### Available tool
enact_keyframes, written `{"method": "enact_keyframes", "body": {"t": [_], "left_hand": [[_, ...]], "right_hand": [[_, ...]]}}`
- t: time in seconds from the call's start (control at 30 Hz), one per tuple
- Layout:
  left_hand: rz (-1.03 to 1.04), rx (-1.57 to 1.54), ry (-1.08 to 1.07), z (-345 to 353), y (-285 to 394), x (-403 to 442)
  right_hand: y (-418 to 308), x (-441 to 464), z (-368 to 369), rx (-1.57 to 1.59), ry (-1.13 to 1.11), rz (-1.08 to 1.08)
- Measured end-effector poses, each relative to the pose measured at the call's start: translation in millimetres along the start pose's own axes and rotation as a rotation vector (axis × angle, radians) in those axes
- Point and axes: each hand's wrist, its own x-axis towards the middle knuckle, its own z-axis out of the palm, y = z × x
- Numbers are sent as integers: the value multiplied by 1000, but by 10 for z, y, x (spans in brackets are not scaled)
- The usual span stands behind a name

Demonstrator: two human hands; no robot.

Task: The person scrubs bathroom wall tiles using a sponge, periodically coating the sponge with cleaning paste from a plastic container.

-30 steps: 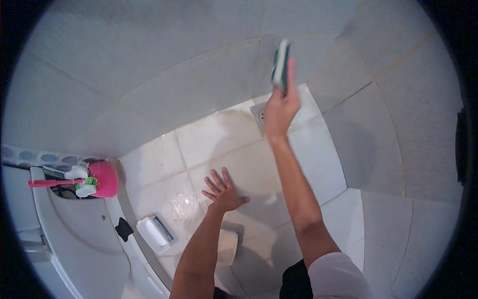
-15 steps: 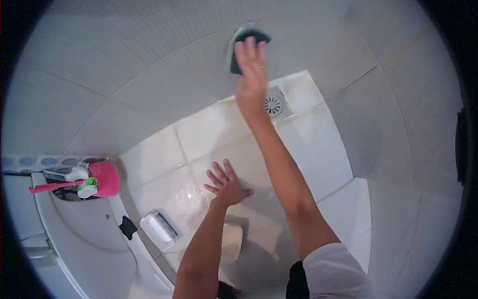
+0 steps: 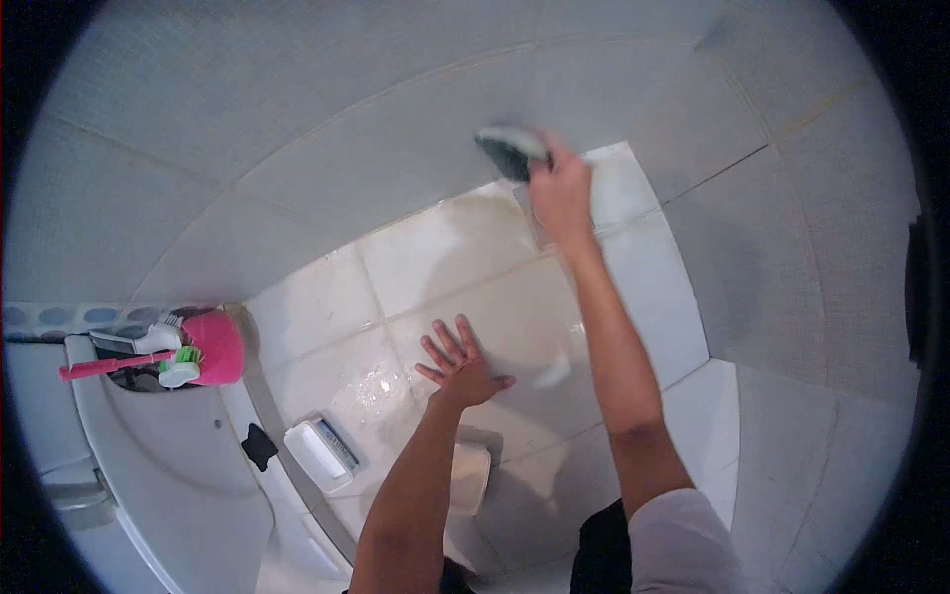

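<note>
At upper centre, right hand (image 3: pixel 564 201) grasping sponge (image 3: pixel 508 155) by wall (image 3: pixel 376 168).
Left hand (image 3: pixel 463 376), spread empty on floor (image 3: pixel 450 243), should steady even strokes.

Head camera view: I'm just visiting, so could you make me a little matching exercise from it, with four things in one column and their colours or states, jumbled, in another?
Column one:
1. Left hand
2. Right hand
3. Scrubbing pad
4. Star-shaped piece

Column two:
A. Black
B. Holding the pad
C. Dark green and whitish
D. Fingers spread apart

Right pairs: 1-D, 2-B, 3-C, 4-A
</note>
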Motion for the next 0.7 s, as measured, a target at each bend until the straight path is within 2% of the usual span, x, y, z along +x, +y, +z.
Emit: {"method": "enact_keyframes", "body": {"t": [0.07, 0.13, 0.17, 0.23, 0.27, 0.33, 0.4, 0.43, 0.5, 0.53, 0.6, 0.67, 0.7], "left_hand": [[23, -10, 5, -12, 19, 9], [21, -10, 8, -3, 15, 23], [24, -14, 8, 7, 12, 19], [16, -10, 13, 19, 16, 17], [9, -7, 17, 16, 27, 25], [14, -10, 21, 14, 22, 26], [21, -10, 23, 9, 22, 16], [8, 2, 21, -6, 42, 25], [-11, 13, 10, 16, 48, 17], [-5, 14, 9, 18, 39, 23], [-6, 20, 8, 13, 23, 40], [-8, 22, 16, 17, 31, 28], [-10, 25, 15, 18, 30, 23]], "right_hand": [[-75, 386, -48, 140, 241, 28], [-540, 479, -450, 610, 330, 84], [-595, 434, -489, 613, 329, 86], [-663, 357, -541, 210, 608, -348], [-599, 317, -382, 211, 608, -353], [-222, 117, 203, -359, 479, -673], [168, -161, 387, -341, 185, -411], [353, -156, 352, -345, 192, -414], [603, -147, 172, -194, 46, 189], [626, -103, 174, -193, 45, 191], [370, 48, 100, 48, 519, -186], [-115, 91, 293, 163, 567, -490], [-296, -40, 513, 14, 473, -485]]}}
